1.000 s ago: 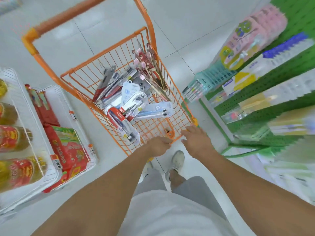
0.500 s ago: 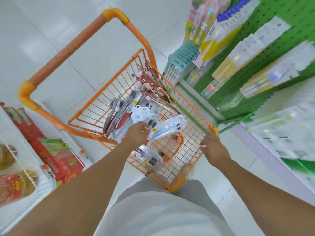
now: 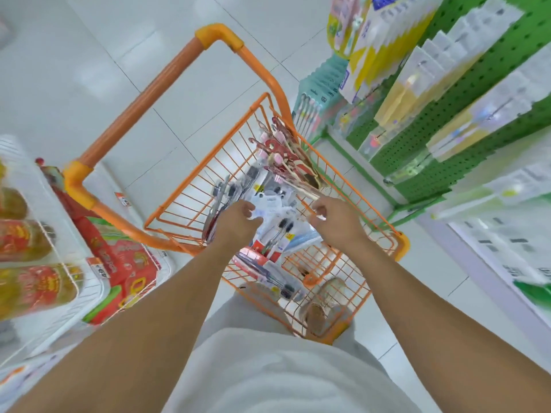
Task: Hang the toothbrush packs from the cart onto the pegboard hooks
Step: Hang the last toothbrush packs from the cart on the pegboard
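Toothbrush packs [image 3: 277, 216] lie heaped in the cart [image 3: 351, 186] under both hands, left hand [image 3: 238, 222] pinching one pack, right hand [image 3: 334, 219] curled, grip unclear; none of these hung yet on the pegboard [image 3: 477, 93] beyond the right hand.

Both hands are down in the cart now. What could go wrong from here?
1. The toothbrush packs lie piled and overlapping, so the left hand may lift several at once or snag one.
2. The pink packs lean on the cart wall beside the right hand; a nudge might tip them.
3. The pegboard hooks already look crowded, so finding a free one may be slow.
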